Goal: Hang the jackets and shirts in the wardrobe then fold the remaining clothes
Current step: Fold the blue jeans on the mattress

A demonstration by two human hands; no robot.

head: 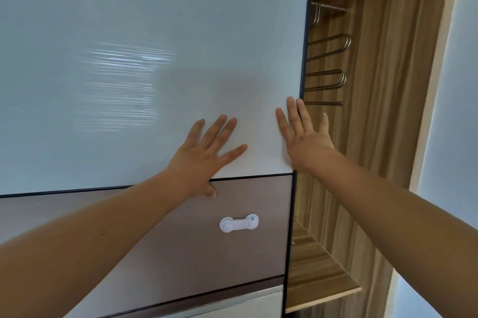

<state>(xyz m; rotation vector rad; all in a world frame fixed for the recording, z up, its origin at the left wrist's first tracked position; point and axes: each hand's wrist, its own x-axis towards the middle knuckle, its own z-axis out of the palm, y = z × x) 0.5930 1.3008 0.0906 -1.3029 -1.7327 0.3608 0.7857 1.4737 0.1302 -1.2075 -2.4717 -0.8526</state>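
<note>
evidently the left hand [204, 152] and right hand [302, 139] press flat, fingers spread, on the wardrobe door [155, 32], likely to slide it. hangers [333, 45] hang just past the door's edge; no clothes show.

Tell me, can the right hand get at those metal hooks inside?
Probably yes: the right hand lies at the door edge, and the open gap beside it leads straight to the hooks.
</note>
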